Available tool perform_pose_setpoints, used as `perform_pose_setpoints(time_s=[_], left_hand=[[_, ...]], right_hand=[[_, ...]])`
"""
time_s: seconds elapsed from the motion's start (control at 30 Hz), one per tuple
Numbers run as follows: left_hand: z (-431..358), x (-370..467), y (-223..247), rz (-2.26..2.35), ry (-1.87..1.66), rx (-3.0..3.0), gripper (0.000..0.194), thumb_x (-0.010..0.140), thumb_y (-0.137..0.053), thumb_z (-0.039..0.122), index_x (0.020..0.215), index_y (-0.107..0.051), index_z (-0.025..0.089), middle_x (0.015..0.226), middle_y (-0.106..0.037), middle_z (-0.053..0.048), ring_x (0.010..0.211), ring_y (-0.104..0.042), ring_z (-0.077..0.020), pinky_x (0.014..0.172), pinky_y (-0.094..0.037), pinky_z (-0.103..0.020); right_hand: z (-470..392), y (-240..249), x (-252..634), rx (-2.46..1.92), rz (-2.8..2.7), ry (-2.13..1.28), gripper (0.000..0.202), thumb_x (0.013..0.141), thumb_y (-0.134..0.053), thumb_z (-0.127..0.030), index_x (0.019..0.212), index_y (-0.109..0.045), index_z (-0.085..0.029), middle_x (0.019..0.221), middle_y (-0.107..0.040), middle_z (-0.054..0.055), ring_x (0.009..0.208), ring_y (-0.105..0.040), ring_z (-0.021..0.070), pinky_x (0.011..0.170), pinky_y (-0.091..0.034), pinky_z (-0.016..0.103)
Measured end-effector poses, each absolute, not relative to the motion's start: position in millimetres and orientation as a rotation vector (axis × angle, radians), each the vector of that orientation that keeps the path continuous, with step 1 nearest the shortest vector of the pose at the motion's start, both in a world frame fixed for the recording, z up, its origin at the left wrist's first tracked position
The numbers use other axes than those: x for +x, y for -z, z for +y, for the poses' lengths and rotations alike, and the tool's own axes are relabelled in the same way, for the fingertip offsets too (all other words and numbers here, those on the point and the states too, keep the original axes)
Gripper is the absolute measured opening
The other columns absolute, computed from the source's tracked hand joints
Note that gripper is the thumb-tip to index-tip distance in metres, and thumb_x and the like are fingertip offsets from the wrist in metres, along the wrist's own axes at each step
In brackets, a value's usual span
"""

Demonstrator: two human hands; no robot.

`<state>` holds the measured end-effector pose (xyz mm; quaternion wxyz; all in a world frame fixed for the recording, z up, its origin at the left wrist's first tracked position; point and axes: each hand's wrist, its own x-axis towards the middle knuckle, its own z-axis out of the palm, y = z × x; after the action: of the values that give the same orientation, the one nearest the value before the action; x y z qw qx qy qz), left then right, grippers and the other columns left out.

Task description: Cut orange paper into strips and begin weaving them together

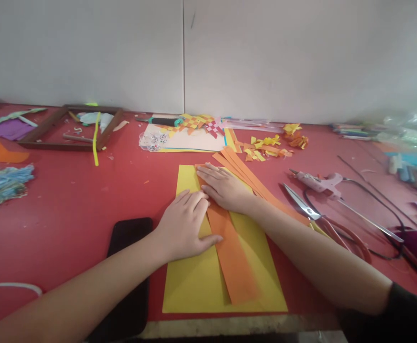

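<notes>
A yellow sheet of paper (187, 281) lies before me at the table's front edge. Across it runs a wide orange paper strip (229, 252), its near end blurred and slightly raised. My right hand (226, 188) rests flat on the strip's far end with fingers stretched out. Close beside it, my left hand (187, 224) presses on the yellow sheet, index finger bent near the strip's left edge and thumb spread onto the strip. Neither hand grasps anything. More orange strips (244, 171) fan out to the right, partly under my right forearm.
Right of the sheet lie scissors (304, 205) and a pink glue gun (320, 183) with its cord. A black phone (129, 238) sits under my left forearm. Paper scraps (265, 147), a brown frame (58, 143) and a woven checkered piece (194, 121) are toward the wall.
</notes>
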<state>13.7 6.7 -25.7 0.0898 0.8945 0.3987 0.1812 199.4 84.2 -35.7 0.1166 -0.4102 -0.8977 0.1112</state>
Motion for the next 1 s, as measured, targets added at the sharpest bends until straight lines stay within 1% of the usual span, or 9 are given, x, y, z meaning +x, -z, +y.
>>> perform_pose_setpoints(time_s=[0.13, 0.23, 0.43, 0.53, 0.67, 0.77, 0.9, 0.93, 1.0], left_hand=[[13, 18, 24, 1.296, -0.512, 2.606, 0.028, 0.091, -0.057, 0.038, 0.099, -0.060, 0.011, 0.102, -0.065, -0.015, 0.099, -0.060, -0.0321, 0.091, -0.050, -0.049], [17, 19, 21, 1.292, -0.486, 2.607, 0.025, 0.090, -0.060, 0.035, 0.102, -0.059, 0.012, 0.108, -0.064, -0.014, 0.104, -0.059, -0.0318, 0.092, -0.051, -0.047], [17, 17, 18, 1.298, -0.429, 2.588, 0.037, 0.090, -0.061, 0.037, 0.116, -0.057, 0.011, 0.123, -0.061, -0.017, 0.116, -0.058, -0.0325, 0.099, -0.049, -0.046], [19, 17, 17, 1.347, -0.409, 2.595, 0.049, 0.089, -0.062, 0.042, 0.124, -0.055, 0.008, 0.130, -0.059, -0.019, 0.121, -0.054, -0.0333, 0.104, -0.045, -0.046], [26, 16, 10, 1.344, -0.299, 2.668, 0.059, 0.085, -0.064, 0.051, 0.124, -0.057, 0.007, 0.131, -0.058, -0.020, 0.125, -0.051, -0.0353, 0.108, -0.040, -0.047], [35, 15, 4, 1.331, -0.159, 2.681, 0.069, 0.084, -0.060, 0.058, 0.129, -0.054, 0.005, 0.139, -0.052, -0.022, 0.127, -0.050, -0.0367, 0.108, -0.040, -0.047], [48, 17, 0, 1.348, 0.059, 2.621, 0.102, 0.079, -0.052, 0.075, 0.150, -0.034, 0.004, 0.159, -0.028, -0.024, 0.139, -0.034, -0.0434, 0.111, -0.035, -0.054], [51, 18, -2, 1.342, 0.102, 2.613, 0.106, 0.077, -0.051, 0.077, 0.151, -0.032, 0.004, 0.159, -0.028, -0.023, 0.140, -0.032, -0.0439, 0.112, -0.034, -0.054], [56, 21, -6, 1.320, 0.140, 2.636, 0.106, 0.074, -0.053, 0.078, 0.148, -0.036, 0.003, 0.155, -0.035, -0.025, 0.139, -0.034, -0.0430, 0.112, -0.034, -0.051]], right_hand=[[84, 36, 199, -1.221, -2.609, -0.328, 0.050, 0.101, -0.038, -0.033, 0.145, -0.047, -0.012, 0.156, -0.041, 0.011, 0.149, -0.030, 0.0292, 0.120, -0.029, 0.051], [85, 36, 199, -1.219, -2.583, -0.354, 0.049, 0.101, -0.039, -0.033, 0.145, -0.049, -0.014, 0.156, -0.042, 0.010, 0.148, -0.030, 0.0291, 0.119, -0.030, 0.051], [87, 43, 202, -1.115, -2.470, -0.369, 0.044, 0.097, -0.043, -0.029, 0.136, -0.058, -0.014, 0.150, -0.050, 0.013, 0.147, -0.034, 0.0304, 0.117, -0.034, 0.053], [88, 49, 205, -1.057, -2.347, -0.311, 0.037, 0.094, -0.048, -0.025, 0.126, -0.064, -0.017, 0.141, -0.059, 0.014, 0.140, -0.044, 0.0294, 0.114, -0.040, 0.052], [84, 50, 209, -1.010, -2.326, -0.277, 0.034, 0.091, -0.048, -0.021, 0.118, -0.068, -0.015, 0.129, -0.065, 0.016, 0.126, -0.057, 0.0292, 0.107, -0.047, 0.050], [77, 46, 213, -1.003, -2.372, -0.270, 0.037, 0.090, -0.046, -0.017, 0.120, -0.067, -0.016, 0.129, -0.064, 0.015, 0.125, -0.057, 0.0276, 0.107, -0.048, 0.048], [64, 39, 220, -1.074, -2.432, -0.251, 0.040, 0.091, -0.046, -0.019, 0.126, -0.063, -0.013, 0.134, -0.062, 0.016, 0.128, -0.055, 0.0289, 0.109, -0.047, 0.048], [60, 37, 222, -1.090, -2.453, -0.240, 0.039, 0.092, -0.046, -0.021, 0.126, -0.063, -0.011, 0.135, -0.061, 0.017, 0.128, -0.055, 0.0298, 0.109, -0.047, 0.048], [53, 33, 226, -1.106, -2.504, -0.216, 0.039, 0.094, -0.046, -0.023, 0.126, -0.064, -0.011, 0.134, -0.062, 0.017, 0.129, -0.055, 0.0312, 0.109, -0.047, 0.050]])
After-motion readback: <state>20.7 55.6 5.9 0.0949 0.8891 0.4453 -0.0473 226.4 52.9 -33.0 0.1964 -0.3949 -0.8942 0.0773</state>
